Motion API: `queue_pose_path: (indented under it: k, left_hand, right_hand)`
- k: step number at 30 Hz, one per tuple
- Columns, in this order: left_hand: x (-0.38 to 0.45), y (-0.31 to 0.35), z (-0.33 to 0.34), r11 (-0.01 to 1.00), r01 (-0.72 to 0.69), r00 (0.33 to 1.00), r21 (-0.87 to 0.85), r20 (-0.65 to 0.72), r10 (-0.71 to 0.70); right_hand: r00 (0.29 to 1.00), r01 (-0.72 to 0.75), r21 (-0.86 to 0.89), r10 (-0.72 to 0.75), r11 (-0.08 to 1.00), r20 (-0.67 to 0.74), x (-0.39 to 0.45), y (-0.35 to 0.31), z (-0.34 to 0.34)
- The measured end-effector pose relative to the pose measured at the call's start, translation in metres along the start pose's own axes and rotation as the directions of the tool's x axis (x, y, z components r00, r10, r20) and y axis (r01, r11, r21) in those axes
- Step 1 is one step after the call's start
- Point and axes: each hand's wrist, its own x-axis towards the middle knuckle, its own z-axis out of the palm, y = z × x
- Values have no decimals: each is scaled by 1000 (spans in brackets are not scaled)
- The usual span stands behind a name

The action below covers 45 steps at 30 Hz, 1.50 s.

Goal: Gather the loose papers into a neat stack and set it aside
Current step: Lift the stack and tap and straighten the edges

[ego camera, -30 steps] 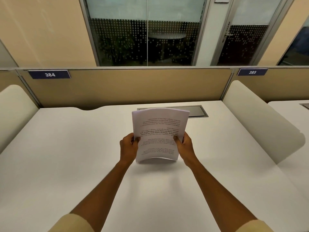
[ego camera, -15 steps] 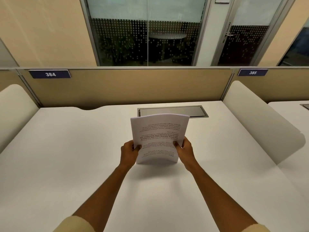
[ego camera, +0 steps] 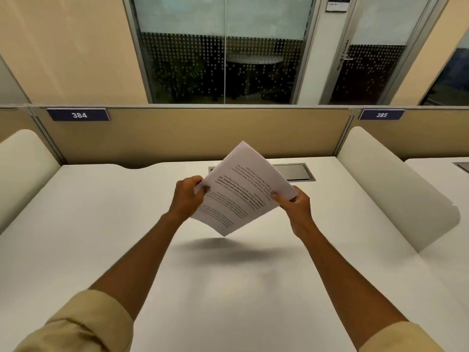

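Observation:
A stack of white printed papers (ego camera: 241,191) hangs in the air above the middle of the white desk (ego camera: 101,237), turned diagonally with one corner pointing down and its shadow on the desk below. My left hand (ego camera: 187,196) grips the stack's left corner. My right hand (ego camera: 295,207) pinches its right corner with the thumb on top. The printed text faces me upside down. No other loose sheets show on the desk.
A grey cable hatch (ego camera: 297,172) is set into the desk behind the papers. Cream side dividers stand at the left (ego camera: 22,168) and right (ego camera: 396,189). A tan back panel (ego camera: 203,133) with labels 384 and 385 closes off the far edge.
The stack stood upright on its lower edge on the desk. Now it is lifted off the surface and rotated, with both hands raised and shifted to its corners.

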Motion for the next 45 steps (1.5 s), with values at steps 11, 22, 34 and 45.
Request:
queue_pose_path:
  k: [11,22,34,45]
  left_hand:
    - [20,30,-18,937,-244,962,252,182,201]
    - [19,33,-9,932,-226,967,282,180,180]
    - [25,-21,-43,943,144,989,300,-77,-127]
    - [-24,-49,-8,703,377,926,-603,225,-304]
  right_hand:
    - [992,91,-294,-61,951,110,-2,6,-2]
    - [994,73,-189,-55,979,96,-9,0,16]
    - [996,69,-141,-59,988,69,-2,-1,4]
    - [997,27,-147,-16,989,70,-11,13,1]
